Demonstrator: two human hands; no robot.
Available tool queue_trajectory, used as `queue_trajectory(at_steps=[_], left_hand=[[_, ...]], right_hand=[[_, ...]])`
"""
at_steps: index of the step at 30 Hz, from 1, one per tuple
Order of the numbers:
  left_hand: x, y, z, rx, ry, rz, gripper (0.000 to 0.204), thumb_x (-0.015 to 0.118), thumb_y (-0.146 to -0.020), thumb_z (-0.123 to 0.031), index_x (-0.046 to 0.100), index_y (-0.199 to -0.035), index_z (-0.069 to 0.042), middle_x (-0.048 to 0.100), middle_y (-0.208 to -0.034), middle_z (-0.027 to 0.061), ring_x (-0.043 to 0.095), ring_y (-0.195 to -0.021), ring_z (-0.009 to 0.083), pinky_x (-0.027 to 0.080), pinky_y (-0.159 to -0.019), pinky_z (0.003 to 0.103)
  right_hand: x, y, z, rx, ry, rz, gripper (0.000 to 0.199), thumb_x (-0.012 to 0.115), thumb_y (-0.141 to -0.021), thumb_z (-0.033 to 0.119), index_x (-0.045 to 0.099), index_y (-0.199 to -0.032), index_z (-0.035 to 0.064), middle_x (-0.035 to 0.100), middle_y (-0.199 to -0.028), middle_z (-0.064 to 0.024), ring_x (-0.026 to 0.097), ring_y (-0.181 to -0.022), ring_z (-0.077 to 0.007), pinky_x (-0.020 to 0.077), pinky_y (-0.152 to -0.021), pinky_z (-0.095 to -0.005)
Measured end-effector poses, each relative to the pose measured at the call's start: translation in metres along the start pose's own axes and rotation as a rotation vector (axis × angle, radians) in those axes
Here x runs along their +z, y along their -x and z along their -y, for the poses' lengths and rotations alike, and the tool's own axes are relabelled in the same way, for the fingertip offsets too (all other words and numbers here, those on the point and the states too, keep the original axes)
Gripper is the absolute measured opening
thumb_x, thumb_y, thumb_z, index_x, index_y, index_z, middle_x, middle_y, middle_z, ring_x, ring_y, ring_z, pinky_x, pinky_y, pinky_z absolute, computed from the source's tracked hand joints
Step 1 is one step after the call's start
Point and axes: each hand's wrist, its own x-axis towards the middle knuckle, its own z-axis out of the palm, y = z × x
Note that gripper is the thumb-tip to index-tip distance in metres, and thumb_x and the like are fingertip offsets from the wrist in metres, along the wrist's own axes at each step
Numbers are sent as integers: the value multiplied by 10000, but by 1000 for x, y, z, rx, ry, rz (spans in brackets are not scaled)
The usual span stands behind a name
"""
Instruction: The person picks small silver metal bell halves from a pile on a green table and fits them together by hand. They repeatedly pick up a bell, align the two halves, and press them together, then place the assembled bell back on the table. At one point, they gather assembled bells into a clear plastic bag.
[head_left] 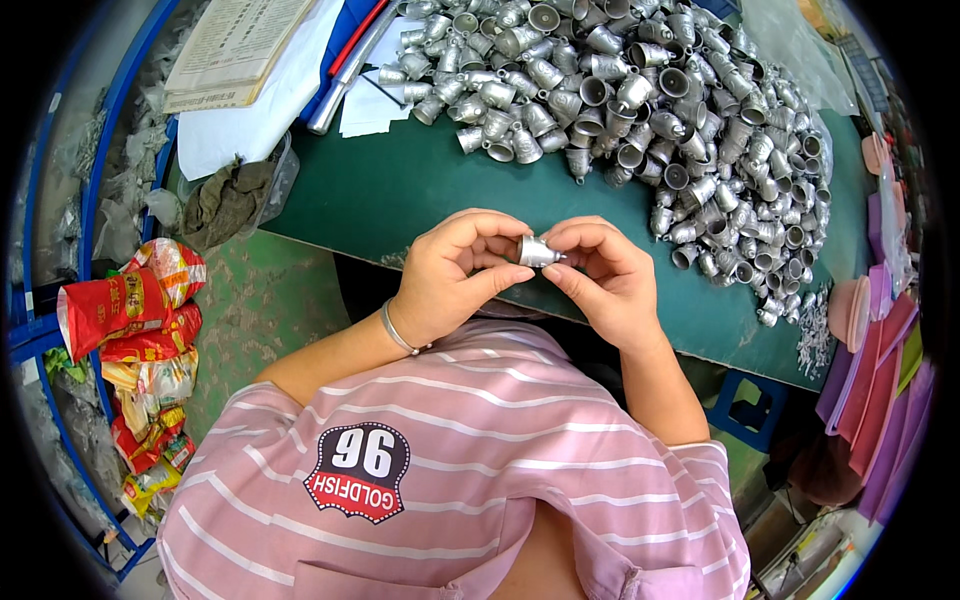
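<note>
Both hands are engaged on one metal bell (pixel 537 251), held above the worktop (pixel 400 190) just inside its near edge. The left hand (pixel 450 265) grips the wide, mouth end between thumb and fingers; the right hand (pixel 610 285) pinches at the narrow end, where a slim projection shows. The bell lies on its side, mouth toward the left hand. Whether a separate part sits in the right fingertips cannot be determined.

Step in hand, as judged: close handling of a single piece, either fitting or checking its narrow end. The next move appears to call for a steady left grip while the right fingertips work or turn that end.

A heap of like bells (pixel 620 100) covers the worktop's far edge and right part; small metal pieces (pixel 815 325) lie near its right-hand near corner.
</note>
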Motion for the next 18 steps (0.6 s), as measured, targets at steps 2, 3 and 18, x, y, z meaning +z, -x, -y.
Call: queue_trajectory(at_steps=[2,3,18], left_hand=[[0,0,0,72,-65,12,350,681,-762,106,577,-1088,37,556,-1095,107,623,-939,173,551,-801,272],[-1,1,0,127,-113,24,352,685,-757,105,581,-1086,33,556,-1091,107,623,-928,171,553,-796,270],[-1,2,-2,-162,154,9,331,680,-800,71,548,-1104,76,574,-1041,89,623,-944,158,539,-803,264]], right_hand=[[-3,0,-5,-87,66,38,224,643,-790,-101,612,-1000,-26,566,-1050,-103,574,-947,-143,506,-768,-251],[-4,0,-7,-131,99,56,225,644,-784,-103,611,-993,-26,556,-1063,-108,568,-963,-145,505,-771,-251],[4,10,3,235,-185,-101,128,612,-893,25,636,-1004,-33,661,-874,-66,634,-762,-106,511,-624,-212]])
